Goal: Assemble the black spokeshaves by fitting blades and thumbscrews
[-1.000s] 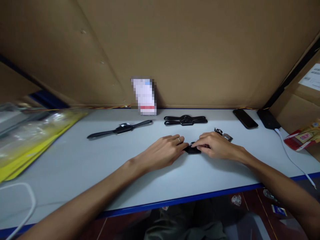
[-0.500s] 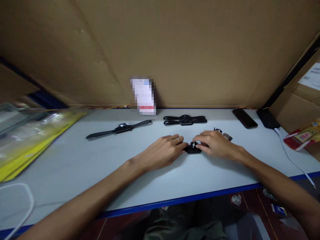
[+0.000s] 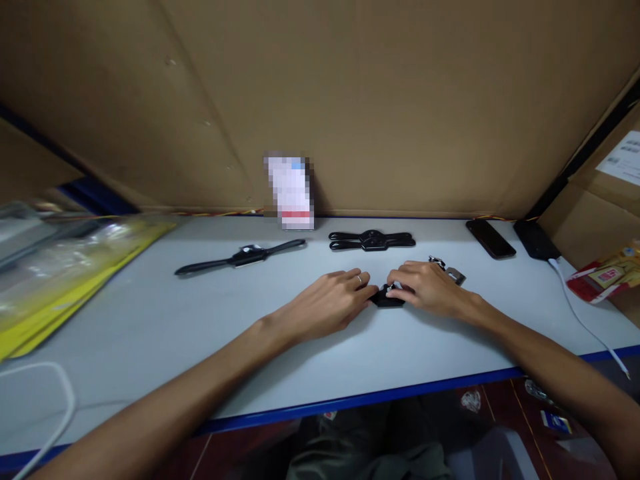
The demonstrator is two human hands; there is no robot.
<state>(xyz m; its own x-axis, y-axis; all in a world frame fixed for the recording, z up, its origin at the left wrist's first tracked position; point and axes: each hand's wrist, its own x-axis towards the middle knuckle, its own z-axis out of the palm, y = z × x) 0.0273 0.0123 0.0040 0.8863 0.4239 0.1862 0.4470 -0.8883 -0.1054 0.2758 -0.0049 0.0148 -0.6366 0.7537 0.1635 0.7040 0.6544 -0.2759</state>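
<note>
A black spokeshave point(image 3: 389, 300) lies on the table between my hands, its middle showing and its handles mostly covered by my fingers. My left hand point(image 3: 345, 297), with a ring on one finger, is closed on the spokeshave's left side. Thumb and fingers of my right hand point(image 3: 423, 283) pinch at a small silver screw point(image 3: 391, 287) on top of the body. Just behind the right hand lie a flat metal blade point(image 3: 455, 275) and small shiny parts point(image 3: 437, 262). Another spokeshave point(image 3: 249, 255) rests to the left, with metal fitted on it.
Two black spokeshave bodies point(image 3: 373, 240) lie side by side at the back. A blurred upright box or screen point(image 3: 295, 193) leans on the cardboard wall. A phone point(image 3: 491, 239), a black power bank point(image 3: 536, 240) with white cable and a red packet point(image 3: 600, 277) are right; yellow-edged plastic bags point(image 3: 90, 287) are left.
My right fingertips have shifted slightly over the silver screw, covering more of it. My left hand keeps its place on the spokeshave. The whole view has moved a little.
</note>
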